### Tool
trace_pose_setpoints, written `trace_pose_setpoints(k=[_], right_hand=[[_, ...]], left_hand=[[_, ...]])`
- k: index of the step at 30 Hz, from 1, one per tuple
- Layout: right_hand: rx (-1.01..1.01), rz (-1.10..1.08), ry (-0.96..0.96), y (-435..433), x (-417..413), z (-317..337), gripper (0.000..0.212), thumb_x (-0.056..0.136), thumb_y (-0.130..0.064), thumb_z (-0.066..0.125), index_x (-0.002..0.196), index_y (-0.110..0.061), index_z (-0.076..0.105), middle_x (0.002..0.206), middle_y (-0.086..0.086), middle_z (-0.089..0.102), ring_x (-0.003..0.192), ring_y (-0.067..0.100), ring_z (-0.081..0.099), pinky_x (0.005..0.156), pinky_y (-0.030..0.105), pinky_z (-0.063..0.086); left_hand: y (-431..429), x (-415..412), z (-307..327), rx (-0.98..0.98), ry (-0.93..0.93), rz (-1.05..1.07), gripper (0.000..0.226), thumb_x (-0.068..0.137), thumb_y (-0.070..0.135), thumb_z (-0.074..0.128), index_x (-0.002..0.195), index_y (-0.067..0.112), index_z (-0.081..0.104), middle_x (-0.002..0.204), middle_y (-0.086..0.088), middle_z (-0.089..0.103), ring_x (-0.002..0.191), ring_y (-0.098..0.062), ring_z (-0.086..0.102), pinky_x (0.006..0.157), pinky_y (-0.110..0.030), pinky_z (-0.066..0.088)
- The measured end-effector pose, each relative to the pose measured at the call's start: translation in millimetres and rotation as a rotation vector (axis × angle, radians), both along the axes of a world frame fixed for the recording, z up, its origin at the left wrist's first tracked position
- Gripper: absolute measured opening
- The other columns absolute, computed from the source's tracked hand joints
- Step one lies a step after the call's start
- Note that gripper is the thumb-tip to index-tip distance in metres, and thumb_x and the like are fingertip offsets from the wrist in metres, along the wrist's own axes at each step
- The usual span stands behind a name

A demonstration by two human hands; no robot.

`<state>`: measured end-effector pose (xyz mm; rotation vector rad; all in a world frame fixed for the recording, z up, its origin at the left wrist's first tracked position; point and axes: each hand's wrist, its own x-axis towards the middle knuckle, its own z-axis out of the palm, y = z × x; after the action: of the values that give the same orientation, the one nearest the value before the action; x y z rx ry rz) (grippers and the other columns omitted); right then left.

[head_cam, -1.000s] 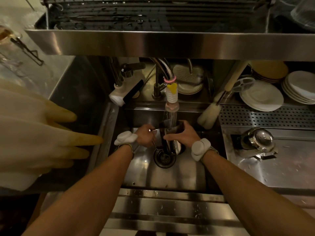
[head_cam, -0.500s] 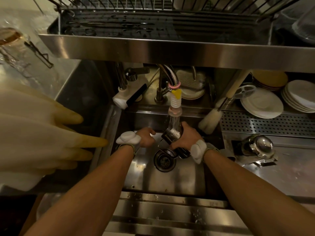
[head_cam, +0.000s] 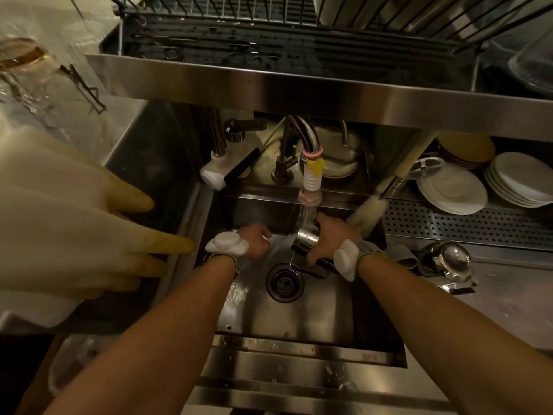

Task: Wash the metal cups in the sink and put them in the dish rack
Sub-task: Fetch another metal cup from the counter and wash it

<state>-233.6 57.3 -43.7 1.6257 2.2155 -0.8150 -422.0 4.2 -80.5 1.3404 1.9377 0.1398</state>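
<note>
Now the metal cup (head_cam: pixel 305 239) is tipped on its side under the faucet (head_cam: pixel 311 175) stream; a sec ago it stood upright between both hands, so rinsing looks like it's moved from filling to flushing the outside/dumping water. L hand has come off it: left hand (head_cam: pixel 254 241) is curled loosely closed just beside the stream, holding nothing I can see. Right hand (head_cam: pixel 332 235) is wrapped round the cup w/ fingers clamped on its body, above the drain (head_cam: pixel 284 283) in the sink (head_cam: pixel 299 322). Dish rack (head_cam: pixel 269 31) sits up on the shelf above, so the placing step isn't done yet. Another metal cup (head_cam: pixel 449 260) lies on the counter at right.
</note>
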Motion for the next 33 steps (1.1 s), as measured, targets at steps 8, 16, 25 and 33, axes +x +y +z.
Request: trace_pose_setpoints(k=[8,16,25,33], right_hand=[[-0.035,0.061,-0.073,15,-2,2,0.118,0.019,-0.059,0.074,0.127,-0.027,0.038,0.116,0.002,0.061,0.104,0.028,0.060,0.090,0.051,0.049],[0.056,0.052,-0.078,10,2,7,0.104,0.036,-0.051,0.081,0.127,-0.025,0.040,0.121,0.004,0.060,0.112,0.031,0.054,0.095,0.049,0.046],[0.057,-0.273,0.413,-17,-11,-30,0.097,0.043,-0.034,0.089,0.126,-0.022,0.040,0.123,0.002,0.058,0.113,0.024,0.055,0.099,0.039,0.044],[-0.001,-0.472,0.589,-23,2,-39,0.093,0.055,-0.016,0.091,0.129,-0.011,0.035,0.127,0.005,0.056,0.116,0.021,0.053,0.086,0.020,0.038]], left_hand=[[-1,-3,3,-0.010,0.001,-0.029,0.037,0.088,0.022,0.059,0.125,0.019,0.061,0.139,-0.006,0.053,0.126,-0.026,0.052,0.106,-0.030,0.041],[0,0,6,-0.030,-0.009,-0.037,0.036,0.087,0.024,0.059,0.123,0.020,0.062,0.138,-0.006,0.054,0.125,-0.027,0.053,0.107,-0.031,0.041],[-10,3,4,-0.023,0.064,-0.042,0.014,0.093,0.018,0.052,0.097,0.016,0.065,0.110,-0.010,0.063,0.114,-0.030,0.059,0.086,-0.029,0.044],[-9,1,7,-0.078,0.144,-0.036,0.035,0.093,0.010,0.049,0.126,0.011,0.060,0.135,-0.011,0.056,0.123,-0.027,0.053,0.098,-0.026,0.040]])
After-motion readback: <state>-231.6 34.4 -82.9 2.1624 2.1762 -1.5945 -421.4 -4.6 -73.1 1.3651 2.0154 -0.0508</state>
